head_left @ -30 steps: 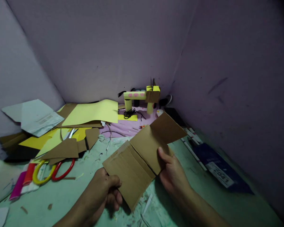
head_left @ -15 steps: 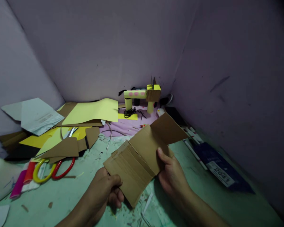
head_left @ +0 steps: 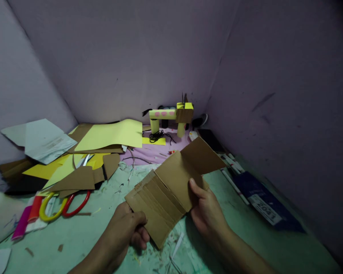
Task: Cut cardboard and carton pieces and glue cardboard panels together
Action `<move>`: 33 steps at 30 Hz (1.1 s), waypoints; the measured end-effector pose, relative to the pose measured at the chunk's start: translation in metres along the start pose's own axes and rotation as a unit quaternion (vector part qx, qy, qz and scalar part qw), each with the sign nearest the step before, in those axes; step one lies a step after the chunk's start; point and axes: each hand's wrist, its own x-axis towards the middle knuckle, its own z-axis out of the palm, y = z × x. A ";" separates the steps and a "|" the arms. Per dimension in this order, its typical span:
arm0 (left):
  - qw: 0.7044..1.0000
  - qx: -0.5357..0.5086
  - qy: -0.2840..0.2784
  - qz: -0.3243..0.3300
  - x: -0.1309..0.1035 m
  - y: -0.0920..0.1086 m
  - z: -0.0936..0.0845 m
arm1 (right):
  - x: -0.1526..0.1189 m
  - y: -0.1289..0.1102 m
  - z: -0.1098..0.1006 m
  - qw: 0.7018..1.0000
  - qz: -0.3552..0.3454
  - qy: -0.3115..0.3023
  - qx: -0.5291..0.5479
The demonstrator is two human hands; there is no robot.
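A folded piece of brown cardboard (head_left: 171,182) is held up over the green tabletop, with creased strips on its lower left part and a flap standing out at its upper right. My left hand (head_left: 131,226) grips the lower left edge, thumb on top and fingers curled. On the right side, my right hand (head_left: 204,207) holds the cardboard with its thumb on the face and its other fingers behind, mostly hidden.
Scissors with yellow and red handles (head_left: 52,207) lie at left beside cardboard scraps (head_left: 74,180) and a yellow sheet (head_left: 111,133). A yellow paper figure (head_left: 162,114) stands at the back. A dark blue packet (head_left: 263,201) lies at right.
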 end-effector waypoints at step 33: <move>0.997 -0.071 -0.013 -0.015 0.000 0.001 0.001 | 0.005 0.003 -0.015 0.983 0.018 -0.024 -0.182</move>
